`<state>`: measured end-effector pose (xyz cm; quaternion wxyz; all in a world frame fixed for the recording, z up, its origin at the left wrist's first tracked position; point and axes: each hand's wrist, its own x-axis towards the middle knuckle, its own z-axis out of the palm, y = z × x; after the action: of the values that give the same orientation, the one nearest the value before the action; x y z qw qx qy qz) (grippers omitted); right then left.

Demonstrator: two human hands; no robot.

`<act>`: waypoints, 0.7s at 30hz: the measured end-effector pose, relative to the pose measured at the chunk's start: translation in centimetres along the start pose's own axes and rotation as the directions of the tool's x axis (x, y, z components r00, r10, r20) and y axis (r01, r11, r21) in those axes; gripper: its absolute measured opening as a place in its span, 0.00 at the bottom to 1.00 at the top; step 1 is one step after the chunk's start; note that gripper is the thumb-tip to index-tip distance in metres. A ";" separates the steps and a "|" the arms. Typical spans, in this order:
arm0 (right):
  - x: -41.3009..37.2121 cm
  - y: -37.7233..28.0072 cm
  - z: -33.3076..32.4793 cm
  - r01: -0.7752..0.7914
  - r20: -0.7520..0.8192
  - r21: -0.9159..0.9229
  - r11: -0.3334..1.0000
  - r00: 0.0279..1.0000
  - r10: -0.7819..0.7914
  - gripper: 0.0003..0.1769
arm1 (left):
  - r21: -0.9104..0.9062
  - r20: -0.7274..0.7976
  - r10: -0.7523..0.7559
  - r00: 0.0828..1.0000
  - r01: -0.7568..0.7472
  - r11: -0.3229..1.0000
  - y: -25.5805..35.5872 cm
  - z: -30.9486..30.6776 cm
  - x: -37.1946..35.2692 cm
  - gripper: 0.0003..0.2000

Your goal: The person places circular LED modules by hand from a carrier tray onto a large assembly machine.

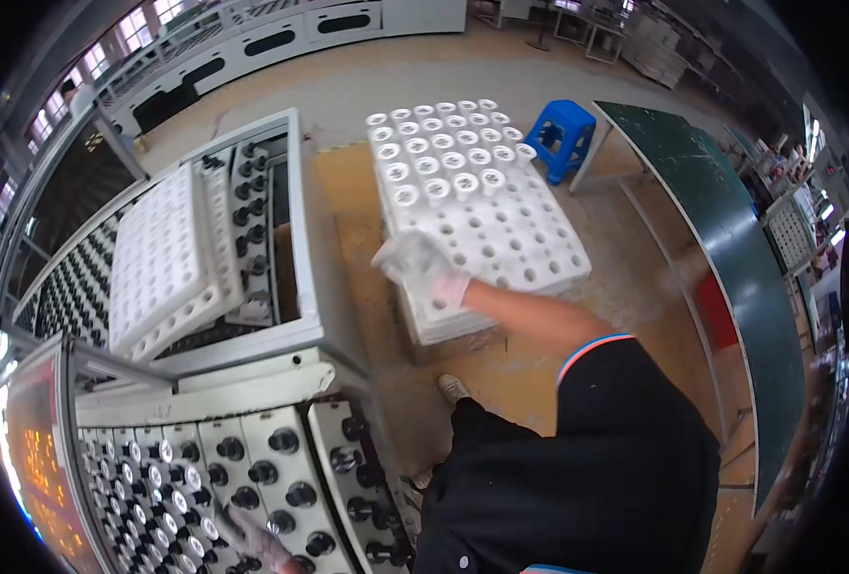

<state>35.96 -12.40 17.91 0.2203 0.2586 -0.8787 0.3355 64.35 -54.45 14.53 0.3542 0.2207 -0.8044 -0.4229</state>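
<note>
My right hand (422, 268), in a thin whitish glove, is over the near left part of a stack of white foam trays (529, 234). Motion smears its fingers, so whether they hold anything is hidden. White round-topped pieces (429, 165) with dark print stand in rows on the far part of the top tray; its near holes show bare. Lower left, my gloved left hand (257, 543) reaches over a rack of black sockets (262, 472), fingers stretched out but blurred. Beside it, similar white pieces (168, 497) sit in the rack's left rows.
Two tilted foam trays (161, 253) lie on a metal-framed rack (314, 230) at left. A lit orange display panel (46, 469) stands at lower left. At right are a blue stool (560, 139) and a long green table (721, 220). Another person (80, 96) is far left.
</note>
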 end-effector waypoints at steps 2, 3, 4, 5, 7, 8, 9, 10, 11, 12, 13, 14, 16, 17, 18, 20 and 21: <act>-0.3 9.6 -5.0 -0.213 0.058 0.258 0.942 0.977 0.206 0.16 | -0.113 0.286 -0.075 0.955 0.111 0.987 3.2 8.8 1.4 0.17; -0.1 12.4 -7.0 -0.213 0.093 0.064 0.975 0.974 0.207 0.21 | -0.250 0.429 0.006 0.903 0.113 0.962 7.5 13.9 1.8 0.19; 0.0 15.1 -9.1 -0.191 0.128 -0.131 0.973 0.970 0.208 0.27 | -0.243 0.498 -0.013 0.867 0.154 0.958 12.5 18.6 1.4 0.20; 1.3 14.2 -12.3 -0.120 0.203 -0.546 0.829 0.941 0.270 0.30 | -0.244 0.594 -0.016 0.804 0.199 0.949 15.0 23.1 1.7 0.25; 1.2 17.6 -13.9 -0.059 0.337 -0.518 0.854 0.903 0.267 0.34 | -0.296 0.589 0.365 0.721 -0.228 0.928 18.5 32.0 2.5 0.32; 1.0 19.1 -14.2 -0.025 0.409 -0.493 0.870 0.875 0.257 0.37 | -0.263 0.617 0.493 0.614 -0.429 0.864 21.2 35.7 3.3 0.34; 1.3 20.3 -13.9 0.026 0.488 -0.457 0.889 0.843 0.226 0.39 | -0.145 0.701 0.453 0.551 -0.511 0.847 24.5 38.4 3.6 0.35; 1.6 21.5 -13.7 0.071 0.562 -0.413 0.908 0.804 0.193 0.42 | -0.219 0.723 0.533 0.439 -0.587 0.779 25.9 41.4 4.1 0.33; 2.3 22.1 -12.5 0.126 0.601 -0.376 0.918 0.787 0.138 0.41 | -0.277 0.730 0.550 0.406 -0.560 0.781 23.8 45.6 4.3 0.35; 2.7 22.2 -11.9 0.155 0.598 -0.360 0.920 0.795 0.100 0.40 | -0.131 0.760 0.536 0.369 -0.720 0.682 25.0 47.0 4.3 0.36; 3.0 22.2 -11.2 0.167 0.586 -0.346 0.923 0.807 0.073 0.40 | -0.244 0.820 0.518 0.243 -0.671 0.700 26.4 47.9 5.0 0.36; 3.1 22.3 -10.7 0.161 0.568 -0.333 0.929 0.821 0.062 0.39 | -0.325 0.623 0.757 0.198 -0.815 0.480 21.1 53.4 4.0 0.34; 3.2 22.4 -10.3 0.129 0.531 -0.304 0.944 0.845 0.055 0.38 | -0.290 0.772 0.614 0.166 -0.767 0.572 22.9 54.0 3.6 0.33; 2.8 22.5 -10.5 0.102 0.516 -0.292 0.951 0.854 0.066 0.37 | -0.279 0.797 0.582 0.161 -0.757 0.591 23.3 54.7 3.3 0.33; 2.7 22.8 -10.4 0.079 0.507 -0.279 0.957 0.858 0.077 0.37 | -0.272 0.809 0.565 0.161 -0.749 0.604 23.5 55.3 3.2 0.33; 2.6 23.1 -10.3 0.035 0.498 -0.275 0.961 0.860 0.111 0.36 | -0.258 0.818 0.548 0.176 -0.738 0.623 23.9 55.9 3.1 0.32; 2.6 23.2 -10.4 0.018 0.499 -0.282 0.959 0.857 0.131 0.35 | -0.263 0.818 0.547 0.181 -0.728 0.634 24.3 56.0 2.9 0.32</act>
<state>22.24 9.04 15.37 0.0026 0.2791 -0.9508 0.1348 18.74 -13.83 14.04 0.0361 -0.3396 -0.9169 -0.2066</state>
